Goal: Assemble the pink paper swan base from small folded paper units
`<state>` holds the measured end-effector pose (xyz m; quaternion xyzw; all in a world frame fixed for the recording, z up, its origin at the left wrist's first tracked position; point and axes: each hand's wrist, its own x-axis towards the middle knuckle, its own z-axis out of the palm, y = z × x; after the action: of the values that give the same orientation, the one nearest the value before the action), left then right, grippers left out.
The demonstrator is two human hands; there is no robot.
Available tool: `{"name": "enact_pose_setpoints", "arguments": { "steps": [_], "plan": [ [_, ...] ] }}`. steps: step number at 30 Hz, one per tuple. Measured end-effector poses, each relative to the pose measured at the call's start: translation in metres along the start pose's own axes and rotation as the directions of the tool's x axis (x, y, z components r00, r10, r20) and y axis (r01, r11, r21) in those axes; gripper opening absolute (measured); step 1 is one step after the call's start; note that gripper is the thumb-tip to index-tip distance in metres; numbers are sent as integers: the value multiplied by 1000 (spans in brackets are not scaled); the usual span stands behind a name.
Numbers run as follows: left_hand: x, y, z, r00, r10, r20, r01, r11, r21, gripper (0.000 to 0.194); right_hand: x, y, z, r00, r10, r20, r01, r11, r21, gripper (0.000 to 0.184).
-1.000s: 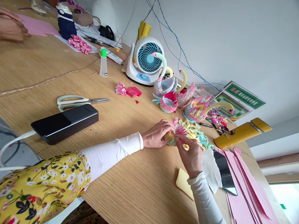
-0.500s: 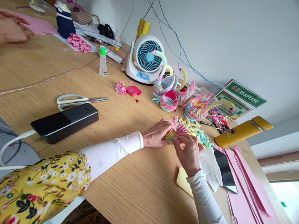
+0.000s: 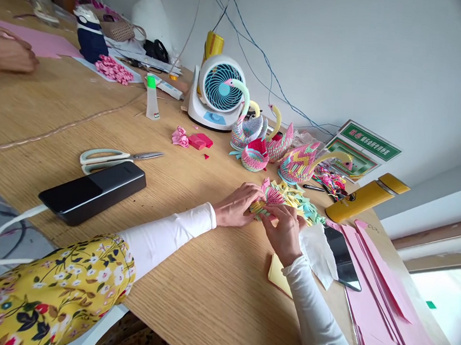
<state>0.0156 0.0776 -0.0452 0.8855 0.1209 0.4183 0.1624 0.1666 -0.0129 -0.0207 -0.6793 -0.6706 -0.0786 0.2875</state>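
Observation:
My left hand [image 3: 236,205] and my right hand [image 3: 284,231] meet on a small multicoloured folded-paper piece [image 3: 268,199] on the wooden table [image 3: 189,286]. Both hands pinch it, the left from the left side, the right from the front. Just behind lies a loose pile of pastel folded paper bits [image 3: 303,205]. Several finished paper swans [image 3: 280,150] stand further back.
A power bank [image 3: 93,191] with a white cable and scissors [image 3: 115,156] lie at left. A small fan [image 3: 216,94], a glue bottle [image 3: 152,97], pink paper sheets [image 3: 387,312], a phone [image 3: 342,253], a yellow case [image 3: 366,196] and a yellow notepad [image 3: 278,274] surround me. Another person's hand [image 3: 8,51] rests far left.
My right hand has closed in over the paper piece, its fingers now lying on top of it. The view has shifted slightly; the other person's hand moved a little.

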Motion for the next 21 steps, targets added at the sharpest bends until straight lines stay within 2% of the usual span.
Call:
{"name": "enact_pose_setpoints", "arguments": {
  "steps": [4,8,13,17,21],
  "plan": [
    [-1,-1,2,1000,20,-8,-20,1000,-17,38,0,1,0,999,3,37,-3,1000,-8,15],
    [-2,-1,2,1000,-5,-29,4,999,-40,52,0,1,-3,997,-23,74,24,1000,-10,20],
    [-3,-2,1,1000,4,-27,-6,997,-77,57,6,4,-17,993,-79,87,78,997,16,29],
    [-2,-4,1,1000,28,-13,-29,993,-116,58,17,25,-41,999,-27,-26,29,997,65,33],
    [-2,-4,2,1000,24,10,-23,988,-150,56,25,65,-61,980,131,-152,-107,981,160,34]
  ]
}}
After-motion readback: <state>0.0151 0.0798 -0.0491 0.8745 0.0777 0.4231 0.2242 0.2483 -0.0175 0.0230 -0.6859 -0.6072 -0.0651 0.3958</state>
